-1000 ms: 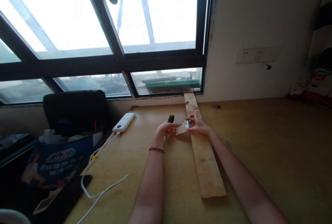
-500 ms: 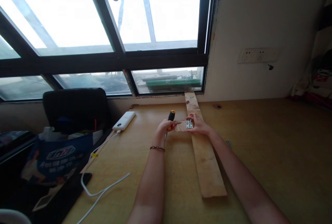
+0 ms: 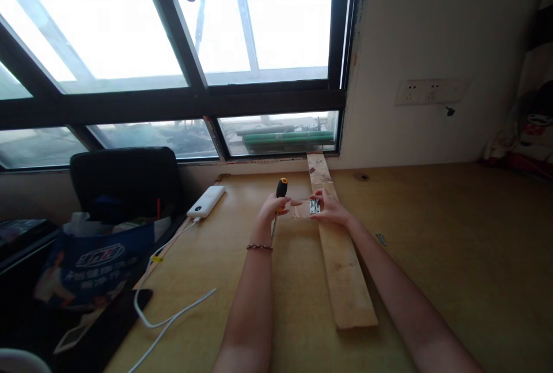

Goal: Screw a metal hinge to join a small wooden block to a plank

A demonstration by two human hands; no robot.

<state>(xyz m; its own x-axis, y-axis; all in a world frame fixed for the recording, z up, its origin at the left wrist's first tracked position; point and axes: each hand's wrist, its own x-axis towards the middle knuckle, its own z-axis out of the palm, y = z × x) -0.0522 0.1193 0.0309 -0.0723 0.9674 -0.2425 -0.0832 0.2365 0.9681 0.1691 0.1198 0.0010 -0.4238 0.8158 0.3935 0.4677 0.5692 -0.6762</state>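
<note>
A screwdriver [image 3: 281, 187] with a black and yellow handle is gripped in my left hand [image 3: 271, 207], its metal shaft pointing down toward my wrist. My right hand [image 3: 332, 208] curls around a silver hinge [image 3: 314, 206], thumb and fingers at its two ends. The hinge lies where a small wooden block [image 3: 299, 210] meets a long wooden plank [image 3: 345, 272]. The block sticks out to the left of the plank, close to my left fingertips. A couple of screws [image 3: 381, 239] lie on the table right of my right forearm.
The wooden table [image 3: 440, 281] carries a white power bank [image 3: 206, 201] with a white cable [image 3: 173, 316] at left. A black chair [image 3: 125, 174] and a blue bag [image 3: 101, 260] stand beyond its left edge. The window [image 3: 268, 21] and a wall socket [image 3: 432, 91] are behind.
My left hand has shifted slightly left, away from the block, with the screwdriver. The screwdriver's handle stands a little higher. My right hand stays at the hinge.
</note>
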